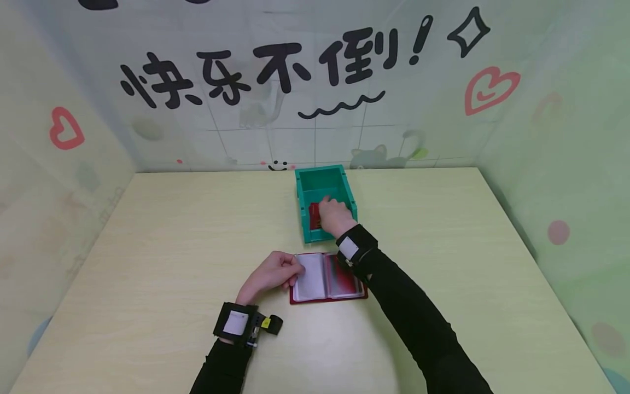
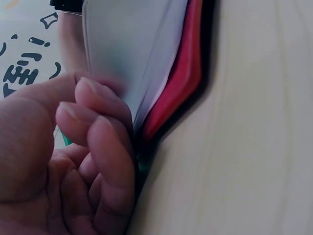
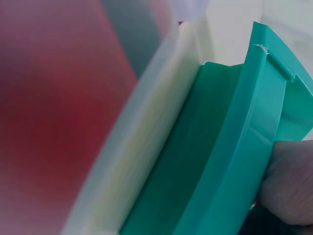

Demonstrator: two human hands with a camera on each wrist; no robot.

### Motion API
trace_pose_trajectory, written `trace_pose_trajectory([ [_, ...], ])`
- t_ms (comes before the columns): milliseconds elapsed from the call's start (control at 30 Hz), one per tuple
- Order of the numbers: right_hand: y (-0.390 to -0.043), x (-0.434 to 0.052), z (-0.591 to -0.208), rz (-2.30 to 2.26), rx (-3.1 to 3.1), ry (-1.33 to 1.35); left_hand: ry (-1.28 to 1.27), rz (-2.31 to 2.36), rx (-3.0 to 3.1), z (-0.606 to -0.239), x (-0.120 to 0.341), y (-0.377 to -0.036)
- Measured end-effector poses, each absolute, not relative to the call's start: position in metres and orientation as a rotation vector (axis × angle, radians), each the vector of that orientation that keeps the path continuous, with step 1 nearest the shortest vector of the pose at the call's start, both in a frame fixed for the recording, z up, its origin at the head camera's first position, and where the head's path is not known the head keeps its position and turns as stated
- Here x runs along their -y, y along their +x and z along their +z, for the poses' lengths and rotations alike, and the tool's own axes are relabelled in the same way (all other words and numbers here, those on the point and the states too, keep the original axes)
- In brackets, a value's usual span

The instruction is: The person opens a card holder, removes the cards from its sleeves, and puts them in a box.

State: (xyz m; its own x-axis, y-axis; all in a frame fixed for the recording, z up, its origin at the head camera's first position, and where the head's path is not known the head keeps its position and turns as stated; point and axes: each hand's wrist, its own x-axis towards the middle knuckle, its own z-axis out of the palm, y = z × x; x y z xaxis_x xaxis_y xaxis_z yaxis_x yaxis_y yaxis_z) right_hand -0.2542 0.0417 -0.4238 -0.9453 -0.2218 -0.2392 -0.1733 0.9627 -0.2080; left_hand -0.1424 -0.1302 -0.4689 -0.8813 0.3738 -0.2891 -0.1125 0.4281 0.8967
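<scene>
The right hand (image 1: 334, 214) reaches into the green box (image 1: 325, 201) at twelve o'clock from the card holder (image 1: 327, 277), fingers touching a red card (image 1: 314, 216), grip unclear; the left hand (image 1: 270, 273) pinches a sleeve page (image 1: 310, 276).

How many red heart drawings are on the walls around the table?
2. One heart is on the left wall, and a bigger heart is on the back wall's right side, beside the black lettering. More could lie outside the view.

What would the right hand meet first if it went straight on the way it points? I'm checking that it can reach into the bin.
Probably the red card in the green bin; the right hand may already touch it.
</scene>
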Motion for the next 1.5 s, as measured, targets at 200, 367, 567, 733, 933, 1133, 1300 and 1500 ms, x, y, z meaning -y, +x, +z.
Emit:
trace_pose_trajectory([
  [200, -0.248, -0.049, -0.426, -0.412, -2.919, -0.410, 0.191, 1.437, -2.266, -0.471, 0.127, -0.142],
  [367, -0.228, -0.064, -0.423, -0.643, -3.046, -0.567, 0.137, 1.379, -2.353, -0.471, 0.123, -0.142],
  [567, -0.186, -0.092, -0.420, -0.973, -2.978, -0.612, 0.043, 1.292, -2.538, -0.465, 0.114, -0.137],
  [733, -0.158, -0.115, -0.429, -1.134, -2.839, -0.500, 0.068, 1.206, -2.727, -0.453, 0.100, -0.131],
  [933, -0.142, -0.129, -0.450, -1.196, -2.846, -0.487, 0.377, 1.090, -2.876, -0.448, 0.075, -0.122],
  [1133, -0.138, -0.134, -0.465, -1.215, -2.896, -0.512, 0.524, 1.077, -2.766, -0.446, 0.056, -0.119],
  [1300, -0.138, -0.139, -0.480, -1.330, -2.914, -0.480, 0.489, 1.093, -2.671, -0.450, 0.052, -0.123],
  [1500, -0.139, -0.142, -0.492, -1.576, -2.834, -0.462, 0.458, 1.180, -2.633, -0.451, 0.056, -0.127],
])
